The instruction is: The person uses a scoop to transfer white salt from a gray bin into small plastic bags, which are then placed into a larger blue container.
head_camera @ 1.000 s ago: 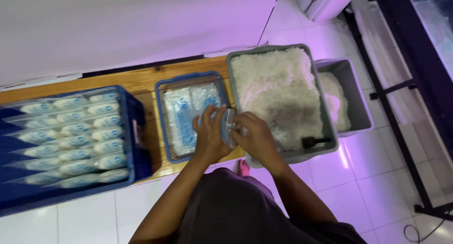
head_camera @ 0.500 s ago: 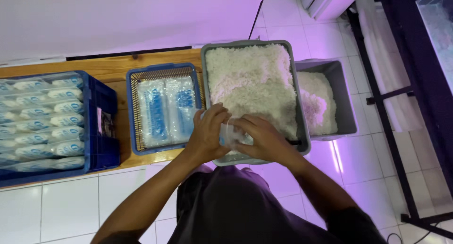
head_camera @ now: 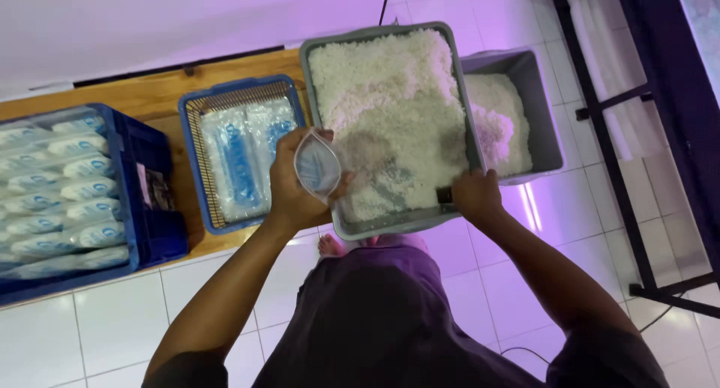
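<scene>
Over rice tub (head_camera: pixel 319 50), left hand (head_camera: pixel 292 182) grips open bag (head_camera: pixel 316 164).

On the bench (head_camera: pixel 150 95), crate (head_camera: pixel 154 200) left, basket (head_camera: pixel 196 163) in the middle, rice tub (head_camera: pixel 315 65) right, bin (head_camera: pixel 544 110) beyond.

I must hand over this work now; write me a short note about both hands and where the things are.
Left hand holds an open clear pouch, seemingly empty, at the grey tub of rice.
Right hand reaches into that tub's near right corner, at a small dark thing.
Empty pouches lie in the small blue basket; filled packs fill the blue crate.
Done: many packs filled.
Left: this pouch unfilled.
</scene>
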